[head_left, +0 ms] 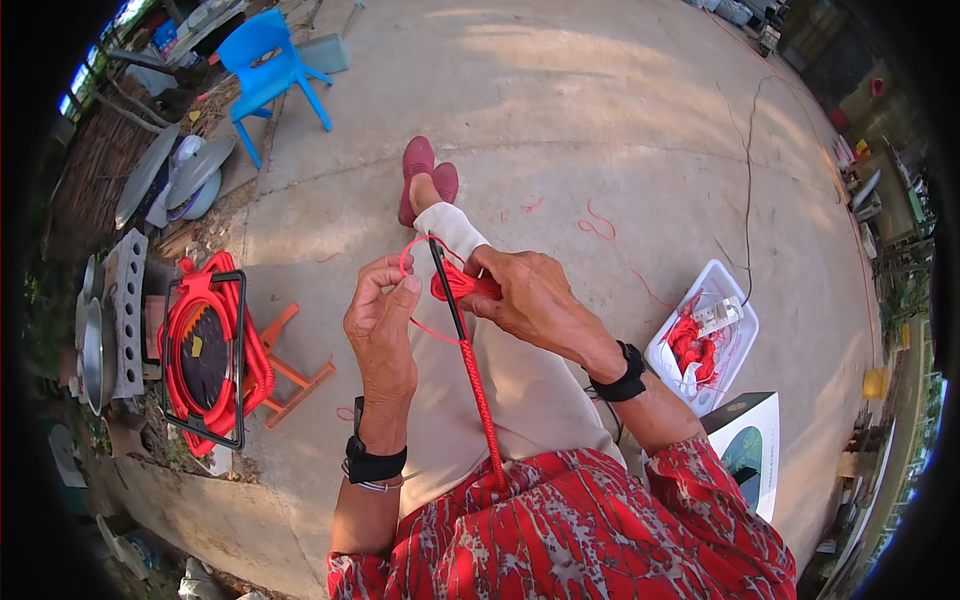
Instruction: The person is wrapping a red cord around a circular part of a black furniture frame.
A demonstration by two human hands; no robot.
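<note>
My left hand (pixel 382 320) pinches a thin red cord (pixel 412 252) that loops up between my hands. A bunch of the same red cord, knotted around a thin black rod (pixel 447 290), sits in the grip of my right hand (pixel 528 295). Below the hands the rod is wrapped in red cord (pixel 482 400) and runs down to my lap. Both wrists wear black bands. My crossed legs in pale trousers and red shoes (pixel 425 172) stretch out ahead on the concrete.
A white basket (pixel 742 345) with red cord and a small box stands at my right, beside a white carton (pixel 752 445). At left are a red cable reel (pixel 205 352), an orange stand (pixel 290 372), concrete blocks and metal pans. A blue plastic chair (pixel 268 72) stands farther off.
</note>
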